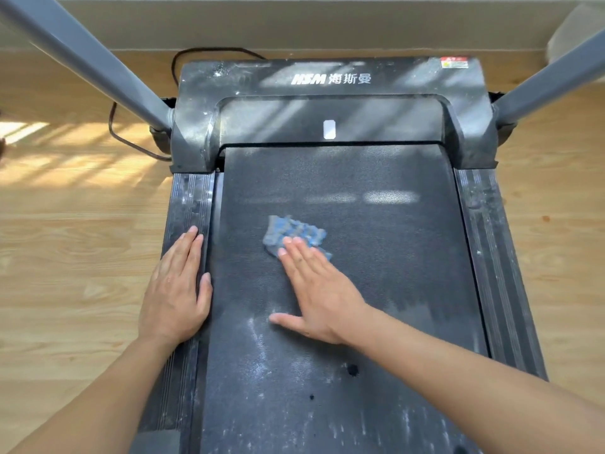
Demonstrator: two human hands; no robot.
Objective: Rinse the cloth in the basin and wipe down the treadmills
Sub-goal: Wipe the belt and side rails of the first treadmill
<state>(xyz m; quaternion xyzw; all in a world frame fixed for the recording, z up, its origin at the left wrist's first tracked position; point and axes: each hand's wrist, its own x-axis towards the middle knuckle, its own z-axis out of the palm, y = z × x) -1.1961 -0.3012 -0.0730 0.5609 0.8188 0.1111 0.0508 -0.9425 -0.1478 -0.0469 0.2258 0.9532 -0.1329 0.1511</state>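
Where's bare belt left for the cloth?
Bare belt lies between the cloth and the motor cover, and from the right hand across to the right side rail. The dusty near end is free too. Crowded: the left edge, where the left hand rests on the left side rail.

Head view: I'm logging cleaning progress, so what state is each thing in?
blue cloth, crumpled, lying on the treadmill belt.
right hand, fingers straight, pressing the blue cloth.
left hand, flat on the left side rail.
treadmill belt, white dust streaks at the near end.
motor cover, dusty.
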